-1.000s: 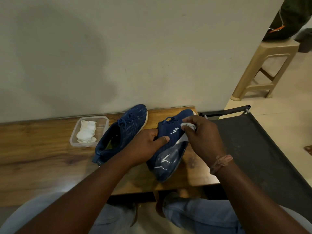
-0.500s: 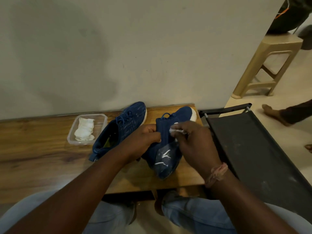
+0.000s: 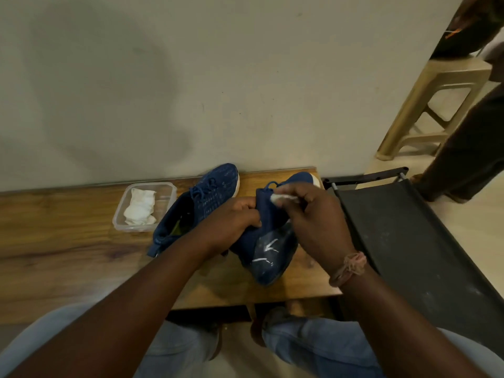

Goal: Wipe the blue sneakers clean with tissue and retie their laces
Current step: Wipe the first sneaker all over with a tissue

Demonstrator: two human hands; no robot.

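Two blue sneakers stand on the wooden table (image 3: 54, 241). The right sneaker (image 3: 268, 252) is tipped on its side with its heel toward me. My left hand (image 3: 231, 219) grips its collar from the left. My right hand (image 3: 311, 219) pinches a small wad of white tissue (image 3: 281, 197) against the upper near the blue laces. The left sneaker (image 3: 199, 205) rests untouched beside it, toe toward the wall, laces loose.
A clear plastic tub (image 3: 120, 214) holding white tissues (image 3: 140, 210) sits left of the shoes. A black folding cot (image 3: 414, 241) adjoins the table's right end. A beige plastic stool (image 3: 436, 105) and another person's leg (image 3: 463, 159) are at far right.
My right hand has slid the tissue up from the sneaker's side toward the laces. My left hand shifted its hold on the collar. A person's leg has stepped in at far right.
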